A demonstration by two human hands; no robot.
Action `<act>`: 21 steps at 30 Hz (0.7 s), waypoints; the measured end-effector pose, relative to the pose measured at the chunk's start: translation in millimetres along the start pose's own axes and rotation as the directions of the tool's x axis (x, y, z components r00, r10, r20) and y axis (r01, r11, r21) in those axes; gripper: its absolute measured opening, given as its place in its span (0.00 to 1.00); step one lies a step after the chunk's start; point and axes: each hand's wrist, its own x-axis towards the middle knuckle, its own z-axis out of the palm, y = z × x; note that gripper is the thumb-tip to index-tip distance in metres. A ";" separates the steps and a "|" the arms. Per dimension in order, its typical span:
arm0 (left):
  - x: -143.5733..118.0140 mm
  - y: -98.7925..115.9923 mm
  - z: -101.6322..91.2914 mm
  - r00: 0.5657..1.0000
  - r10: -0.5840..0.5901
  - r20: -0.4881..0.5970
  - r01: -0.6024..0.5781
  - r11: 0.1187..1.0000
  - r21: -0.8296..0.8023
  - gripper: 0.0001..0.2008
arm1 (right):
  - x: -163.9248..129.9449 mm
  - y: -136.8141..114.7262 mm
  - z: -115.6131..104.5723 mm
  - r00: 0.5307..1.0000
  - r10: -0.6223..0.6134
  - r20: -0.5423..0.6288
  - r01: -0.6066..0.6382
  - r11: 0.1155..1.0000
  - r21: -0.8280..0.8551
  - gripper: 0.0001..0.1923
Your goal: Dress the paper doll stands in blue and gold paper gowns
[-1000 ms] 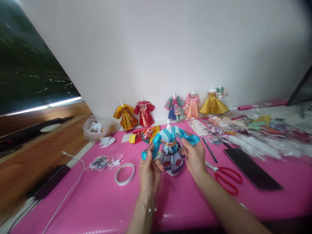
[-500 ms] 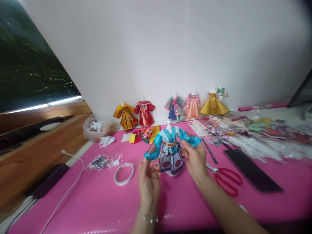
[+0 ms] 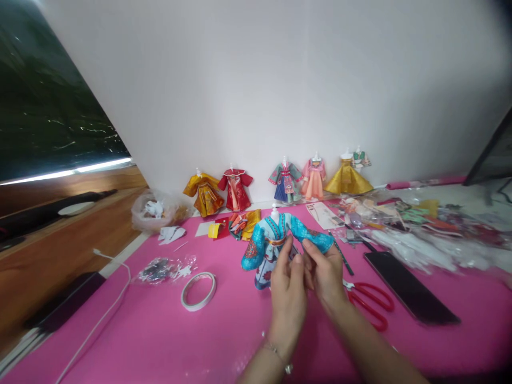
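Observation:
A small doll dress (image 3: 276, 240) with turquoise patterned sleeves, an orange belt and a printed skirt stands upright on a white mini dress form. My right hand (image 3: 328, 274) pinches the lower edge of its sleeve on the right, which is drawn out sideways. Close beside it, my left hand (image 3: 290, 288) is in front of the skirt with fingers bent together; what lies between them is hidden. The other sleeve hangs free. Red-handled scissors (image 3: 370, 301) lie just right of my right wrist.
A roll of white tape (image 3: 199, 292) lies left of the dress. A black phone (image 3: 410, 288) and plastic bags (image 3: 424, 248) are on the right. Several dressed mini forms, including a red doll robe (image 3: 236, 186), line the wall. A white cable (image 3: 108, 309) runs along the left.
My left hand has let go of the sleeve on the left and moved right, beside my right hand. My right hand remains at its sleeve. The view has shifted slightly.

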 end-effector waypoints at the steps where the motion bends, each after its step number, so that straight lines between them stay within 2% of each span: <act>1: 1.3 -0.3 1.1 1.000 0.012 0.015 -0.013 1.000 0.027 0.26 | 0.1 -1.1 -0.6 1.000 0.013 0.022 -0.013 1.000 0.005 0.21; 5: -2.6 0.6 0.0 0.999 0.048 0.008 -0.048 0.998 0.031 0.24 | 2.1 -3.6 -2.7 0.996 0.043 0.082 -0.045 0.999 0.030 0.23; 8: -9.1 3.8 0.0 0.998 0.057 0.011 -0.057 0.998 0.040 0.24 | 3.6 -4.0 -2.9 0.995 0.051 0.084 -0.055 0.997 0.054 0.18; 12: -12.4 8.5 5.1 0.996 0.090 0.017 -0.091 0.975 0.201 0.24 | 4.1 -5.1 -2.3 0.997 0.044 0.067 -0.049 0.996 0.076 0.12; 14: -11.6 11.0 7.3 0.995 0.097 0.029 -0.101 0.929 0.357 0.24 | 4.3 -5.1 -2.9 0.997 0.039 0.063 -0.044 0.996 0.083 0.14; 17: -10.2 15.8 8.2 0.993 0.076 0.087 -0.112 0.803 0.586 0.29 | 5.4 -2.8 -5.6 0.998 0.035 0.054 -0.040 0.996 0.078 0.14; 19: -9.5 18.9 7.9 0.990 0.037 0.137 -0.120 0.737 0.665 0.31 | 6.6 0.0 -8.1 0.999 0.027 0.043 -0.030 0.997 0.077 0.14; 21: -8.6 20.7 7.5 0.986 0.018 0.167 -0.129 0.720 0.682 0.31 | 7.4 2.8 -10.3 0.999 0.015 0.041 -0.018 0.996 0.083 0.12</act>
